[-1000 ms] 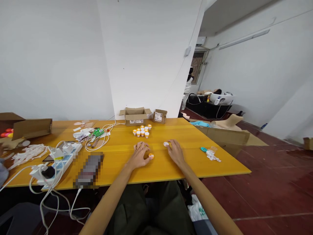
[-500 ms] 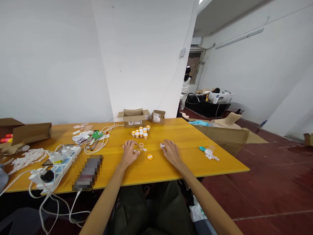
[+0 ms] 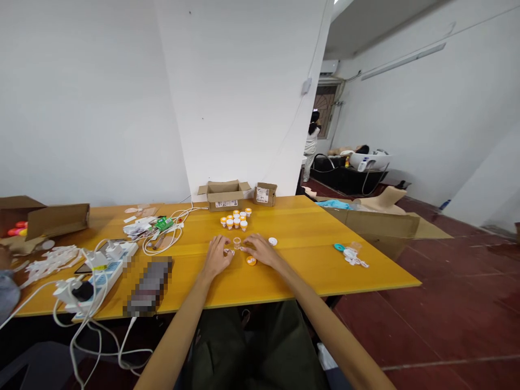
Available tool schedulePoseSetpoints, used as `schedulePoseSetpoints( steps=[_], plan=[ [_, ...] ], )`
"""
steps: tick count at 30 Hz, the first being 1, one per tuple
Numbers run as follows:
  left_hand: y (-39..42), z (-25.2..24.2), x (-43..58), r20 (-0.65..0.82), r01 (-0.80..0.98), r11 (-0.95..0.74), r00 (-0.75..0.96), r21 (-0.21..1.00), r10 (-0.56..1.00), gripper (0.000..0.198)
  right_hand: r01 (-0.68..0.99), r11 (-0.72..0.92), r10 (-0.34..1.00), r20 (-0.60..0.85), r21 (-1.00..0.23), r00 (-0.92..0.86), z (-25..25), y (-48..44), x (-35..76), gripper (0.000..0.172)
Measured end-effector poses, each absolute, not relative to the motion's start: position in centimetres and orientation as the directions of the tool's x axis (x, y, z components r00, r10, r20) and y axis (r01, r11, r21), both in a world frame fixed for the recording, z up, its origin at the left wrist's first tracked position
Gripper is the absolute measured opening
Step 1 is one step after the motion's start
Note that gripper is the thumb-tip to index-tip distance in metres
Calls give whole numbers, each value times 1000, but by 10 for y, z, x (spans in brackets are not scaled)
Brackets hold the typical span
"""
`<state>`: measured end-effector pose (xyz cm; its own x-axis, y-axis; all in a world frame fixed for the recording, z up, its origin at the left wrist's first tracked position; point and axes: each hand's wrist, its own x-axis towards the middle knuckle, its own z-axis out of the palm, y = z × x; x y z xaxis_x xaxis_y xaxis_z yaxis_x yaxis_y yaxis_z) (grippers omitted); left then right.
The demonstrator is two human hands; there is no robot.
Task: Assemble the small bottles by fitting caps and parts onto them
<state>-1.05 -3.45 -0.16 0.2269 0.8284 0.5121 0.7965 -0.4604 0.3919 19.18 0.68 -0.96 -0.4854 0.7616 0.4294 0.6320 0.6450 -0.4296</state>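
Yellow tabletop (image 3: 309, 227): left hand (image 3: 217, 255) and right hand (image 3: 262, 250) lie flat, fingers loosely spread, gripping nothing, flanking a small clear cup (image 3: 236, 242) and white bits (image 3: 228, 252) between them, orange cap (image 3: 251, 261) just beside the right hand.

Small white pieces (image 3: 228, 251) under left hand (image 3: 217, 255) fingertips: too small to identify, partly covered. Right hand (image 3: 260, 249) hides whatever sits beneath its fingers; contact with clear cup (image 3: 236, 242) cannot be told. Dark flat object (image 3: 148, 286) left of centre is pixelated, unreadable. Box (image 3: 224, 195) label too small to read. A person's sleeve (image 3: 7, 290) cut off by left edge. Both forearms run off the bottom edge. Distant figure (image 3: 312, 142) in doorway partly hidden by wall.
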Motion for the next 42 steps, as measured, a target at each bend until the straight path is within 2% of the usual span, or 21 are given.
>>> schedulePoseSetpoints(
  steps=[6, 13, 18, 22, 26, 29, 32, 34, 38, 42],
  plan=[
    [-38, -2, -9, 469, 806, -481, 295, 346, 832, 17, 604, 695, 716, 452, -390, -532, -10, 6, 194, 7],
    [-39, -2, -8, 481, 802, -508, 327, 314, 814, 14, 646, 692, 701, 516, -323, -492, -19, 5, 211, 12],
    [-42, -2, -5, 524, 768, -569, 367, 296, 768, 13, 769, 568, 749, 570, -292, -337, -22, 6, 244, 20],
    [-48, -4, 7, 527, 709, -656, 465, 259, 711, 9, 818, 486, 813, 503, -307, -294, -24, 9, 268, 23],
    [-49, -10, 21, 509, 691, -680, 504, 247, 698, 18, 779, 458, 858, 442, -427, -262, -23, 2, 275, 21],
    [-48, -15, 26, 483, 688, -668, 499, 284, 719, 23, 641, 456, 883, 402, -617, -242, -21, -6, 267, 17],
    [-45, -18, 25, 451, 656, -665, 502, 356, 738, 21, 420, 390, 915, 293, -819, -277, -18, -13, 254, 32],
    [-44, -19, 24, 430, 631, -662, 507, 406, 747, 21, 286, 317, 921, 221, -904, -322, -18, -15, 245, 41],
    [-45, -17, 24, 384, 593, -629, 498, 503, 777, 24, 147, 228, 919, 164, -962, -358, -20, -14, 235, 49],
    [-46, -12, 26, 354, 533, -591, 485, 606, 800, 25, 165, 254, 911, 179, -953, -373, -20, -15, 232, 47]
  ],
)
